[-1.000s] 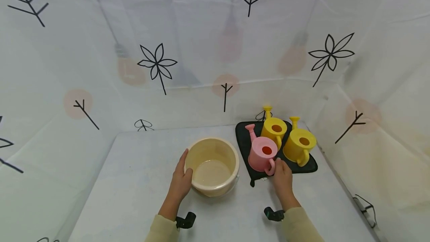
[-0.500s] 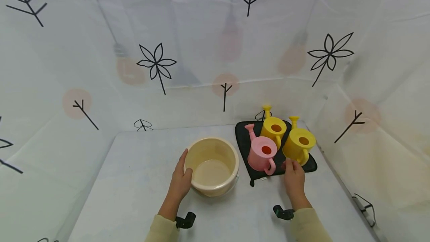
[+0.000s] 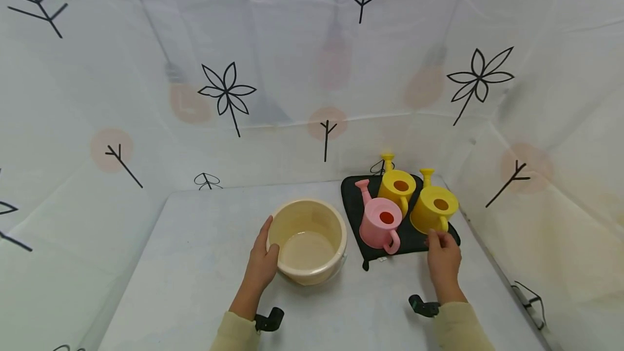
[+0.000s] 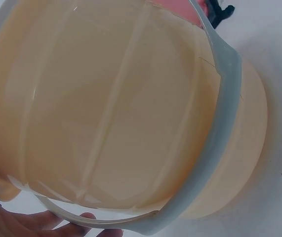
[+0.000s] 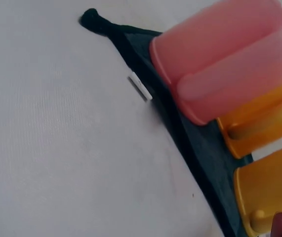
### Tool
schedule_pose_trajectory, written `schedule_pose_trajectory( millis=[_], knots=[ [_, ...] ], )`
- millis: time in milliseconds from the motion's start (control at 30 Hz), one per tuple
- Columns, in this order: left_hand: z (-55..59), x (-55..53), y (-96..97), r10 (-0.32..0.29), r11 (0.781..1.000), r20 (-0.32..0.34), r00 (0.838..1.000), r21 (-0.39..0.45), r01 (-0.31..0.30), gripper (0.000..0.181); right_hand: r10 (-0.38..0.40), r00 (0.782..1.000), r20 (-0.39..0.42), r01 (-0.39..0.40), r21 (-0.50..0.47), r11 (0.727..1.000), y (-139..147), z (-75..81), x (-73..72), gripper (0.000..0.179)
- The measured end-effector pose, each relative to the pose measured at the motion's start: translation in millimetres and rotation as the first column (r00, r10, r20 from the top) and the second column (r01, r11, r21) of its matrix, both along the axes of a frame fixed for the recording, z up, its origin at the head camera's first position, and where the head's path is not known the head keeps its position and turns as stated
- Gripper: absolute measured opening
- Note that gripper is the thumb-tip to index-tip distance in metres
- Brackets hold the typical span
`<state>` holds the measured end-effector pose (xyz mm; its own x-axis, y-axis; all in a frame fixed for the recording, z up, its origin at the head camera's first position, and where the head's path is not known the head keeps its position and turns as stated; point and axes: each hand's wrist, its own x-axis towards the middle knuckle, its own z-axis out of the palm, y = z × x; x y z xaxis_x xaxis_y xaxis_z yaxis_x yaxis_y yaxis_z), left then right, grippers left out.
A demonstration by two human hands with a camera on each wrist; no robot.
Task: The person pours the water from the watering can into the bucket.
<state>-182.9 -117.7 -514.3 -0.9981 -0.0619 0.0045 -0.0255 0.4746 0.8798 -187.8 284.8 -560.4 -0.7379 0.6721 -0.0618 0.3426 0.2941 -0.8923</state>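
Note:
A cream bucket [image 3: 308, 272] with a pale grey handle [image 4: 224, 98] stands upright on the table. My left hand [image 3: 263, 261] rests against its left side, fingers along the outer wall and thumb by the near rim; in the left wrist view the fingertips lie by the handle. To the right, my right hand [image 3: 444, 261] has its fingertips at the handle of the right yellow watering can [image 3: 431, 213]; whether they touch is unclear. A pink watering can [image 3: 377, 232] and a second yellow watering can [image 3: 396, 177] stand beside it on a black mat [image 3: 353, 205].
The white table [image 3: 205, 264] meets patterned cloth walls [image 3: 292, 96] at its back and sides. On the mat's near left corner is a black loop [image 5: 94, 20], with a small white tag [image 5: 141, 86] along the edge.
My right hand has moved right, from beside the pink watering can's handle to the right yellow watering can's handle. The left hand, bucket and cans stay where they were.

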Motion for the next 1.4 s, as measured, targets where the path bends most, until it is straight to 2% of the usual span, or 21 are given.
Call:
schedule_pose_trajectory(
  millis=[267,700,967,1400],
  knots=[
    [2.2,0.0,0.0,0.001,1.000,0.007,1.000,0.004,-0.002,0.063,-0.066,0.998,0.005,0.066,-0.011,0.998,12,0.0,0.0,0.055],
    [3.8,0.2,0.1,-0.007,1.000,0.009,1.000,0.004,0.007,0.063,-0.187,0.982,0.024,0.188,-0.044,0.981,23,-2.1,-5.8,0.056],
    [3.4,0.4,-0.1,-0.010,1.000,0.010,1.000,0.008,0.009,0.063,-0.179,0.984,0.021,0.180,-0.071,0.981,24,-3.0,-9.8,0.054],
    [3.5,0.4,0.8,-0.002,1.000,0.008,1.000,0.002,0.002,0.062,-0.157,0.982,0.102,0.171,-0.152,0.973,28,-1.6,-21.2,0.060]
  ],
)
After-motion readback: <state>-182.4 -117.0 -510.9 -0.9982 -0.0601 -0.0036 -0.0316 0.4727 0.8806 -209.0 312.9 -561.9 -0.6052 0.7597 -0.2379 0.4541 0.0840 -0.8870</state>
